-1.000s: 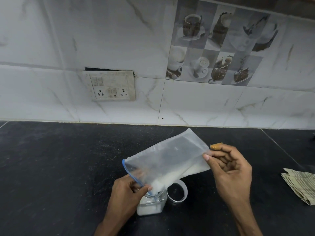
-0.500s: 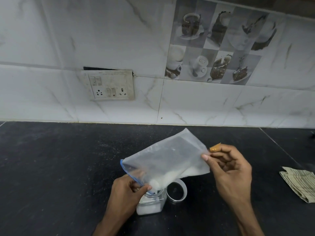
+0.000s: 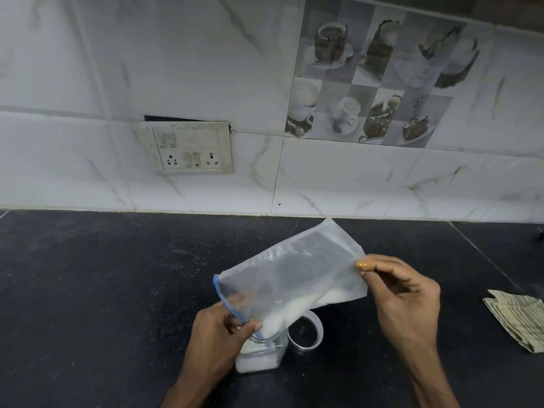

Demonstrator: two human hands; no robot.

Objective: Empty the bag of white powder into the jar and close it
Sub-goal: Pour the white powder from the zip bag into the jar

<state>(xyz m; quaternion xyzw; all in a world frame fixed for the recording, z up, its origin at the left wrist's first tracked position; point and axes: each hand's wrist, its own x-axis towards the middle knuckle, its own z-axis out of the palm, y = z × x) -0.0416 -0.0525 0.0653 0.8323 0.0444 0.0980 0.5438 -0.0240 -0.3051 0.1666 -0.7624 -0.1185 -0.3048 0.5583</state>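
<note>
A clear plastic bag (image 3: 294,269) with a blue zip edge hangs tilted over a small clear jar (image 3: 259,357) on the black counter. Its mouth points down into the jar's opening. White powder lies along the bag's lower edge and in the jar's bottom. My left hand (image 3: 217,337) pinches the bag's mouth at the jar's rim. My right hand (image 3: 403,301) holds the bag's raised bottom corner between thumb and fingers. The jar's round clear lid (image 3: 306,334) lies on the counter just right of the jar.
A folded striped cloth (image 3: 518,319) lies at the right edge of the black counter (image 3: 103,290). A tiled wall with a socket plate (image 3: 188,148) runs along the back.
The bag stays tilted over the jar in both hands. The powder has slid a little further down toward the bag's mouth.
</note>
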